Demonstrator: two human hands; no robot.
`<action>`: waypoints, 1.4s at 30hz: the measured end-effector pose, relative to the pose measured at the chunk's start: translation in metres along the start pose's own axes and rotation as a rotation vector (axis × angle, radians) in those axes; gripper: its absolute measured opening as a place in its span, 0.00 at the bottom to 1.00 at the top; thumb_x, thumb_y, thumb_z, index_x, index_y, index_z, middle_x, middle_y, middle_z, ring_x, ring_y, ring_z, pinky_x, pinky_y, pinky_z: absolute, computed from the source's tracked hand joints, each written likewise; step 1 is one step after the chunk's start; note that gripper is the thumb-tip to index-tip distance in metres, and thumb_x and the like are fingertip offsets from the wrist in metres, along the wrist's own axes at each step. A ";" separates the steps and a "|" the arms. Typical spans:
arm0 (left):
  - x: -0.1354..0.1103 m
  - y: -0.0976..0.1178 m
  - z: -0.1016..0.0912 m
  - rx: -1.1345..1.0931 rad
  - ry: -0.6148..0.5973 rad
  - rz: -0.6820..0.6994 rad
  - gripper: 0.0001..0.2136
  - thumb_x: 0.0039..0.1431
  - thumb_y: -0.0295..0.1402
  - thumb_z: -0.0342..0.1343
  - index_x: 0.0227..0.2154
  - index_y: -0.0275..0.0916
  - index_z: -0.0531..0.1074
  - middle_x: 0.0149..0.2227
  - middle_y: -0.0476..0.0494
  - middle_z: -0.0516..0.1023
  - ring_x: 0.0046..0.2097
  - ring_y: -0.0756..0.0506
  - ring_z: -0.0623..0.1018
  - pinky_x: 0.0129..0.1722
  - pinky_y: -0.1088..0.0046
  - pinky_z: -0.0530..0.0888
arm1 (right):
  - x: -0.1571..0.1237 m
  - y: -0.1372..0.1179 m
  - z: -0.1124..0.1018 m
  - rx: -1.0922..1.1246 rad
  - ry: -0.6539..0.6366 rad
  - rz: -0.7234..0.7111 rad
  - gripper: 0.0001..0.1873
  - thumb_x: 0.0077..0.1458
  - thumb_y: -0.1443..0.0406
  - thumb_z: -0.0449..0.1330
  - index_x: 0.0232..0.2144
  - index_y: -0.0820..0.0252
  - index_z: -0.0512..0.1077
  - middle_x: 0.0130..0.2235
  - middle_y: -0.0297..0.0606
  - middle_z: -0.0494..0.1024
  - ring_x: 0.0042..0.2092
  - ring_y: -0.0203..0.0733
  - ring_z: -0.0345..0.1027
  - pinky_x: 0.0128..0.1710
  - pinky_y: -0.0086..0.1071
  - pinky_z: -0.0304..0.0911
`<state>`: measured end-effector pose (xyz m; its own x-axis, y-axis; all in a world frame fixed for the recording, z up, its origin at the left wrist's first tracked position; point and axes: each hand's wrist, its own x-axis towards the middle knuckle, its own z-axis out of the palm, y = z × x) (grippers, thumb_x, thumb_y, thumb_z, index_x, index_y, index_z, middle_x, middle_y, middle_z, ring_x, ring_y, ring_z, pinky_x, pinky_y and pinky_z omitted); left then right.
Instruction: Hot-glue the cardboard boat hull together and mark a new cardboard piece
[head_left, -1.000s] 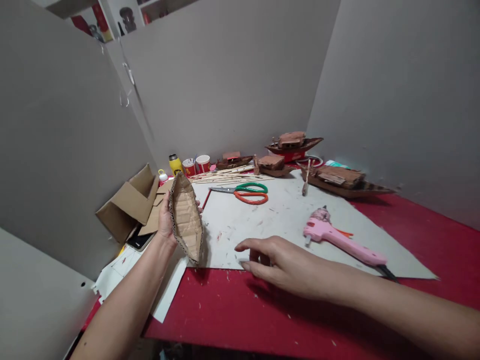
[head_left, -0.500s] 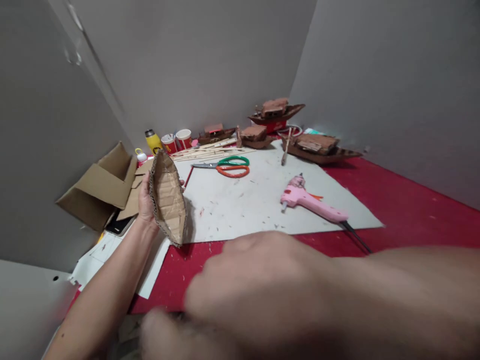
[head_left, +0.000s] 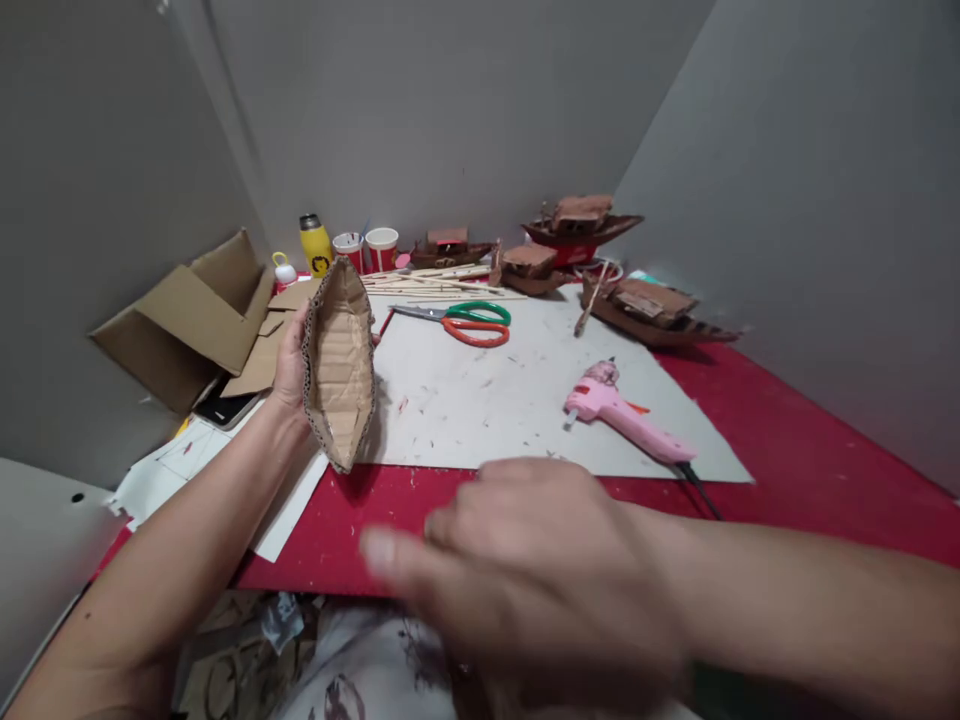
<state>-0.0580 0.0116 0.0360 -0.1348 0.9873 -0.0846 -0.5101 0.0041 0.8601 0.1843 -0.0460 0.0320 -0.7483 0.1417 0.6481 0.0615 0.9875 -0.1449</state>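
Observation:
My left hand [head_left: 289, 378] is closed around a small cardboard boat hull [head_left: 339, 372], holding it tilted up with its hollow inside facing me. The hull has pointed ends and rough corrugated edges. Close to the camera, my right hand [head_left: 525, 570] hovers by the table's front edge, smeared by motion. Its thumb points left and its fingers are bent under, so whether anything is in them is hidden. Beyond it a pink hot glue gun [head_left: 626, 418] lies on the white sheet [head_left: 465, 410]. Scissors [head_left: 472, 322] with one green and one orange handle rest farther back.
Brown model boats [head_left: 652, 305] stand along the back, near thin wooden sticks [head_left: 435, 285]. Two cups [head_left: 382, 248] and a yellow bottle [head_left: 315, 248] are at the back left. An open cardboard box [head_left: 202, 320] leans at the left. The glue gun's black cord [head_left: 701, 490] runs toward the front.
My right hand has drawn slightly back and right, with its thumb now showing more clearly. My left hand keeps hold of the hull, now turned more upright. The view has shifted a little.

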 end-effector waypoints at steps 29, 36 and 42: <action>-0.011 -0.004 0.000 -0.167 0.091 -0.239 0.20 0.58 0.43 0.56 0.47 0.34 0.65 0.32 0.34 0.79 0.30 0.37 0.82 0.25 0.66 0.78 | 0.026 0.088 0.003 1.123 0.348 0.885 0.14 0.51 0.56 0.64 0.29 0.60 0.71 0.21 0.31 0.73 0.19 0.31 0.63 0.18 0.24 0.58; -0.017 -0.001 0.007 -0.133 0.019 -0.041 0.16 0.57 0.34 0.56 0.47 0.35 0.66 0.33 0.33 0.80 0.34 0.36 0.83 0.29 0.69 0.80 | 0.015 0.092 -0.013 1.139 0.469 0.931 0.27 0.53 0.52 0.60 0.52 0.56 0.64 0.28 0.34 0.77 0.21 0.33 0.65 0.18 0.24 0.58; -0.025 -0.002 0.015 -0.089 -0.072 0.016 0.14 0.59 0.32 0.55 0.47 0.35 0.70 0.43 0.31 0.80 0.43 0.36 0.82 0.36 0.68 0.80 | 0.011 0.089 -0.013 1.173 0.450 1.003 0.22 0.52 0.50 0.63 0.42 0.58 0.68 0.39 0.39 0.77 0.25 0.31 0.69 0.17 0.21 0.60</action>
<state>-0.0413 -0.0106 0.0437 -0.0833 0.9960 -0.0323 -0.5826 -0.0224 0.8124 0.1902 0.0440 0.0356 -0.4613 0.8846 0.0688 -0.2900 -0.0770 -0.9539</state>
